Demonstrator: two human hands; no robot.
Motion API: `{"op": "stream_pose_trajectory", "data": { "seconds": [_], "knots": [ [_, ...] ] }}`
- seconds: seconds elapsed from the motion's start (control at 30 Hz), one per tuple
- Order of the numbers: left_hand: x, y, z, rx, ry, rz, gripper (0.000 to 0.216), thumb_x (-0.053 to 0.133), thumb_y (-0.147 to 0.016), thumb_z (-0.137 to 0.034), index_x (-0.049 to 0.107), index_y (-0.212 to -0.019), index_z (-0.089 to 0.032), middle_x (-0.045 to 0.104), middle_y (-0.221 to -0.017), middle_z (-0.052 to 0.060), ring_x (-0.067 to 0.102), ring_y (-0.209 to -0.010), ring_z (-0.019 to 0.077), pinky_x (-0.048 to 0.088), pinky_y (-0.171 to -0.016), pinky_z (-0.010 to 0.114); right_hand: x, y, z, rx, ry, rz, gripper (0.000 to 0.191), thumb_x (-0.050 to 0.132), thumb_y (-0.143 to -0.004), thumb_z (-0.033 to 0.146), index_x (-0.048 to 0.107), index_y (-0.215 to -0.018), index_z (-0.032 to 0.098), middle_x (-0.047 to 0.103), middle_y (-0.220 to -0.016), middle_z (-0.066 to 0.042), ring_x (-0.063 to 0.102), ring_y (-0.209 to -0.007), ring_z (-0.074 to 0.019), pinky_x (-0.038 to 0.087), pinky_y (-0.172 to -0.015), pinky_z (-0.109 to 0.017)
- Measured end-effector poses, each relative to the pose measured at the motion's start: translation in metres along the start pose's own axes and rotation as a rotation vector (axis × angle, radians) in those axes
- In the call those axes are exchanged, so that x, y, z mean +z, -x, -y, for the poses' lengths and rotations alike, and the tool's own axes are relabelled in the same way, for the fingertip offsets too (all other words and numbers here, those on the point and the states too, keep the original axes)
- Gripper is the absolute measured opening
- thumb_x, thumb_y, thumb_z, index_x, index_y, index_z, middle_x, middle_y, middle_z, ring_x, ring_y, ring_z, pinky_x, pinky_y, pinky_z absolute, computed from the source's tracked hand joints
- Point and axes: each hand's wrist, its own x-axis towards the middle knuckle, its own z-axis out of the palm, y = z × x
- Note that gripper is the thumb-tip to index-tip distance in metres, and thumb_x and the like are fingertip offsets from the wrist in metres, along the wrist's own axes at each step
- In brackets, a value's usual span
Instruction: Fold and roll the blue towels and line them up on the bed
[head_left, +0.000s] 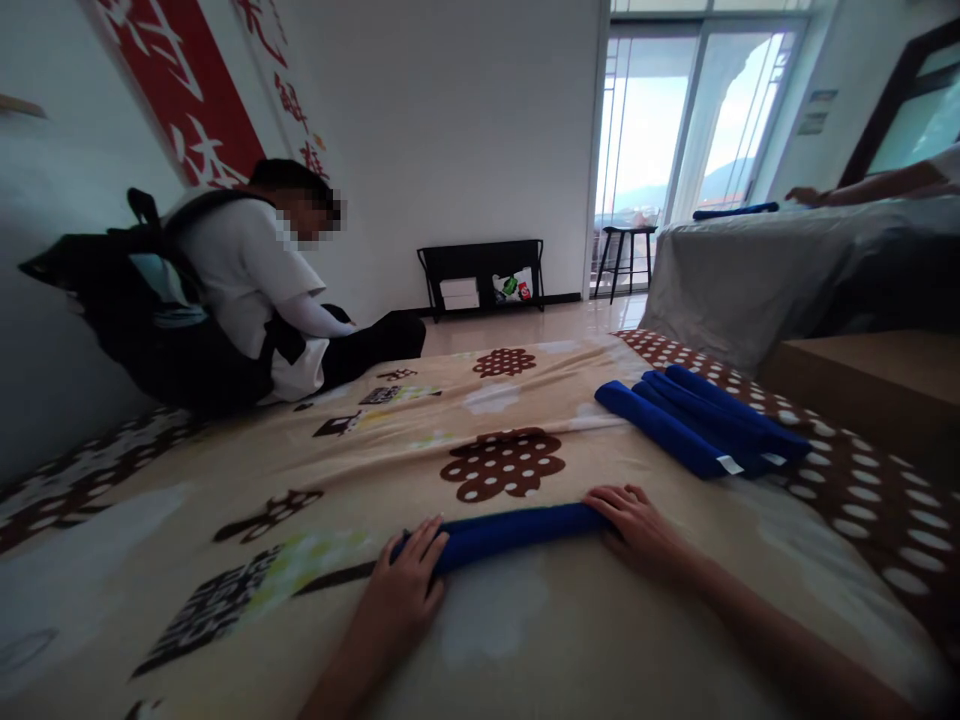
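Observation:
A rolled blue cloth, perhaps a towel [517, 534], lies across the patterned bed cover [487, 630] in front of me. My left hand [411, 578] is closed over its left end, the fingers curling across the top. At the opposite end my right hand [637, 528] grips the roll in the same way, its thumb side toward me. Between the hands the roll stays long and nearly straight, resting on the bedding. Beyond my right hand, several similar blue rolls [701, 420] lie side by side, and white tags show on some ends.
At the left, a person [247, 270] wearing a black backpack sits on the bed's edge. A grey-covered surface [712, 275] stands at the right, where another person's arm [870, 190] reaches near a dark blue cloth [735, 211]. A cardboard box [870, 375] adjoins the bed.

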Motion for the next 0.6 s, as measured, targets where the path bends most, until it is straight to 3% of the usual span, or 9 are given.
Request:
{"op": "stream_pose_trajectory", "data": {
  "seconds": [0.13,0.2,0.27,0.33,0.43,0.6],
  "knots": [
    [-0.022,-0.036,-0.005,-0.049,-0.055,-0.012,0.035,0.048,-0.077,-0.018,0.071,-0.103,-0.021,0.058,-0.138,0.012,0.052,-0.126,0.0318,0.037,-0.103,0.054,-0.006,-0.033,0.003,0.04,0.037,-0.028,0.024,0.054,-0.082,0.023,0.068,-0.1,0.016,0.065,-0.112,-0.014,0.057,-0.109,-0.0276,0.036,-0.1,-0.047],
    [-0.029,-0.05,-0.008,-0.062,-0.078,-0.03,0.032,0.047,-0.075,-0.016,0.072,-0.096,-0.017,0.066,-0.12,0.017,0.059,-0.113,0.0351,0.042,-0.094,0.056,-0.009,-0.043,0.006,0.053,0.05,-0.031,0.024,0.053,-0.082,0.022,0.068,-0.1,0.014,0.066,-0.102,-0.014,0.059,-0.104,-0.0284,0.037,-0.098,-0.047],
    [-0.029,-0.059,-0.014,-0.044,-0.093,-0.048,0.044,0.042,-0.075,-0.01,0.069,-0.109,-0.014,0.067,-0.117,0.018,0.06,-0.111,0.0346,0.042,-0.096,0.056,-0.007,-0.048,0.012,0.042,0.053,-0.035,0.039,0.051,-0.083,0.019,0.063,-0.119,0.013,0.064,-0.114,-0.017,0.057,-0.11,-0.0289,0.035,-0.101,-0.048],
    [-0.022,-0.061,-0.023,0.017,-0.09,-0.052,0.06,0.038,-0.074,-0.003,0.06,-0.129,-0.013,0.062,-0.131,0.017,0.056,-0.123,0.0299,0.037,-0.106,0.052,-0.002,-0.048,0.019,-0.006,0.038,-0.027,0.057,0.05,-0.084,0.018,0.049,-0.141,0.017,0.054,-0.136,-0.016,0.051,-0.123,-0.0286,0.031,-0.107,-0.047],
    [-0.006,-0.052,-0.029,0.1,-0.066,-0.025,0.073,0.041,-0.072,-0.002,0.048,-0.143,-0.016,0.049,-0.149,0.01,0.045,-0.137,0.0227,0.034,-0.114,0.043,0.006,-0.04,0.023,-0.084,-0.005,0.007,0.074,0.053,-0.084,0.025,0.03,-0.154,0.023,0.04,-0.153,-0.01,0.04,-0.137,-0.0268,0.024,-0.115,-0.046],
    [0.015,-0.031,0.001,0.035,0.065,-0.008,0.059,0.041,-0.093,-0.035,0.034,-0.151,-0.026,0.038,-0.156,0.003,0.038,-0.142,0.0226,0.032,-0.116,0.046,0.0,-0.017,0.005,-0.054,-0.062,0.017,0.067,0.047,-0.09,0.028,0.029,-0.155,0.024,0.038,-0.154,-0.008,0.038,-0.14,-0.023,0.024,-0.116,-0.044]
  ]
}}
